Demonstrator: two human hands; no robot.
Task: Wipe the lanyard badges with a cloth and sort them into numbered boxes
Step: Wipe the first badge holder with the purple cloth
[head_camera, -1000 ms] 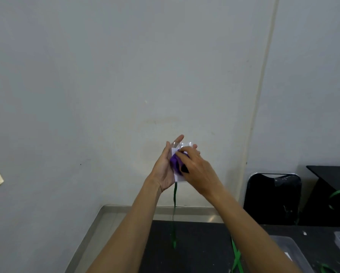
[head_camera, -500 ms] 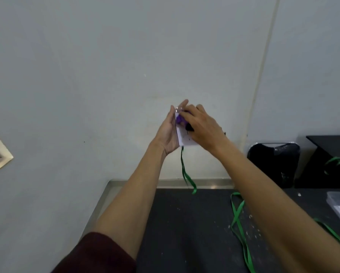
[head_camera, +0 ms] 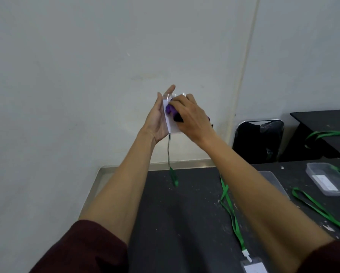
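Note:
Both arms are raised in front of the wall. My left hand (head_camera: 159, 119) backs a white badge (head_camera: 172, 126) in a clear sleeve, its fingers straight behind the card. My right hand (head_camera: 191, 118) grips a purple cloth (head_camera: 170, 109) and presses it on the badge's face. The badge's green lanyard (head_camera: 173, 175) hangs down from it to the black table (head_camera: 185, 223). Another badge (head_camera: 254, 267) with a green lanyard (head_camera: 229, 209) lies at the table's near edge.
Two clear plastic boxes stand on the right, one (head_camera: 328, 181) with a white label inside, one (head_camera: 271, 179) partly hidden by my right arm. Further green lanyards (head_camera: 321, 210) lie nearby. A black chair (head_camera: 258, 139) and a second black table (head_camera: 327, 123) stand behind.
The view has tilted down, showing more of the table and the boxes. Both hands stay together on the badge, with the cloth moving over the upper part of its face.

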